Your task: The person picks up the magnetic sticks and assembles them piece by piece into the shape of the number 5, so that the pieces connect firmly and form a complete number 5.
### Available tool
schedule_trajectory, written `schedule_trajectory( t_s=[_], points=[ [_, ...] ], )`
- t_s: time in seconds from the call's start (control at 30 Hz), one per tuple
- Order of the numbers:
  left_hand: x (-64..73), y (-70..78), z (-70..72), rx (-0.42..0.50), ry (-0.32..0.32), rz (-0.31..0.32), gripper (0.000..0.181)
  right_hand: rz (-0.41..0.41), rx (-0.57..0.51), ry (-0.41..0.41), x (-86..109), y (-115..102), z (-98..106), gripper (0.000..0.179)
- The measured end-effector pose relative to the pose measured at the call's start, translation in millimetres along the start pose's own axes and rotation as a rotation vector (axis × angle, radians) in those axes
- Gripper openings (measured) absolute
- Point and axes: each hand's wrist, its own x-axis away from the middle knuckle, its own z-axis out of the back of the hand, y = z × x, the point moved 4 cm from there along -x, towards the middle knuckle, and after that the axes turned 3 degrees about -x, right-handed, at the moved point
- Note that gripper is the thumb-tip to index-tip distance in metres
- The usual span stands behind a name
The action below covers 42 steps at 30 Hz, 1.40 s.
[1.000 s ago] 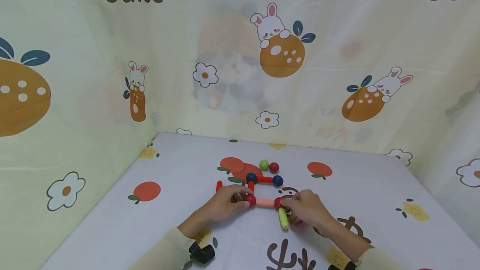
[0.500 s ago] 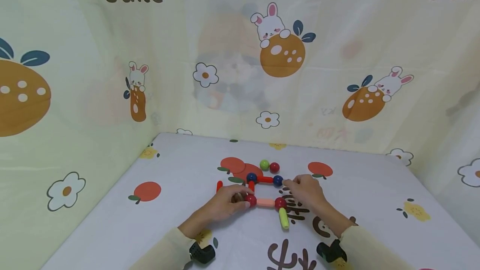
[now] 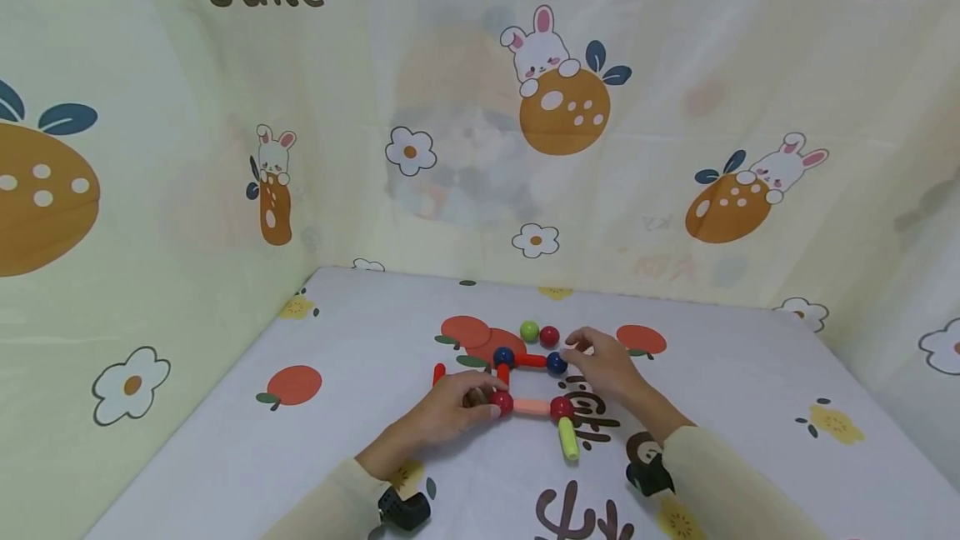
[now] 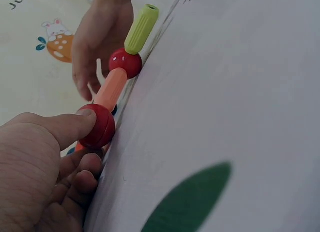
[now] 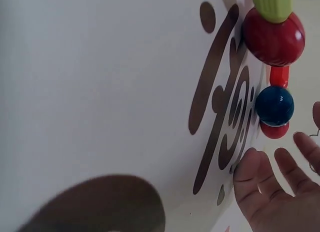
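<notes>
**Left hand [image 3: 453,408] grips a ball-and-rod frame [image 3: 532,407]; right hand [image 3: 603,363] free beside it**

The frame lies on the worktop [image 3: 247,457], well in from the left edge. Its near side is a salmon rod between the near-left red ball [image 3: 502,403] and the near-right red ball [image 3: 561,408], from which a yellow-green rod [image 3: 569,439] points away from the far edge. Its far side is a red rod [image 3: 532,361] joining two dark blue balls [image 3: 557,363]. A second red rod [image 3: 503,374] runs down the left side, its near end covered by fingers in the head view.

The left wrist view shows the grip better: thumb pressed on the near-left red ball, other fingers curled below. It alone reveals the hole in the yellow-green rod's end. The right hand holds nothing, its fingers loosely bent; from above they seem to meet the right blue ball, but the right wrist view shows a gap.

Toward the far edge, a green ball [image 3: 529,331] and a loose red ball [image 3: 550,336] sit side by side. Another red rod [image 3: 438,372] pokes out behind the left hand, clear only in the head view. Beyond the far edge hangs a printed backdrop [image 3: 450,90].
</notes>
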Motion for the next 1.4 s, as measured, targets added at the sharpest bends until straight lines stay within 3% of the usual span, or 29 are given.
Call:
schedule_trajectory(
  t_s=[0.3,0.77,1.1,1.4],
  points=[
    [-4.6,-0.1,0.5,-0.033,0.010,-0.037,0.032,0.119,0.078,-0.075,-17.1,-8.9,-3.0,0.046],
    [-3.3,-0.1,-1.0,-0.022,0.015,-0.026,0.031,0.193,0.256,-0.180,-26.5,-21.5,-13.7,0.039],
    [-2.6,-1.7,-2.6,-0.028,0.014,-0.008,0.031,0.123,0.245,-0.136,-32.2,-12.7,-13.8,0.026],
    [-2.3,-1.0,-2.0,-0.039,0.015,0.015,0.031,0.110,0.329,-0.104,-32.9,-3.1,-4.2,0.021]
  ],
)
